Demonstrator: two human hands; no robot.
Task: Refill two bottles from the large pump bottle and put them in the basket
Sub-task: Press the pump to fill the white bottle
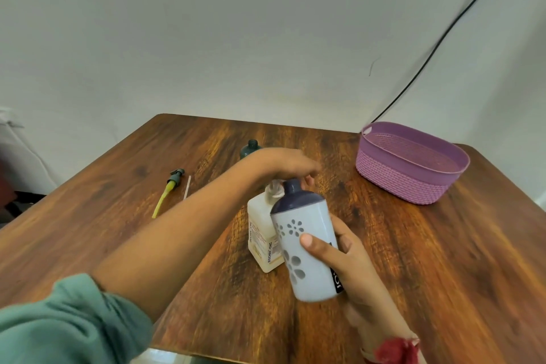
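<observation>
My right hand point(351, 263) grips a white bottle point(305, 242) with a dark blue top and flower pattern, tilted so its open neck sits at the pump spout. The large pump bottle point(263, 233), pale cream with a label, stands upright on the wooden table point(443, 260) just behind it. My left hand point(283, 164) lies over the pump head with fingers curved down onto it. A dark green bottle point(250, 148) stands behind my left hand, its neck open. The purple basket point(410, 162) sits at the table's far right; nothing shows inside it.
A green pump head with a yellow tube point(168, 190) and a thin clear tube point(187, 187) lie on the table to the left. A black cable point(443, 38) runs down the wall behind the basket. The table's near edge shows at the bottom.
</observation>
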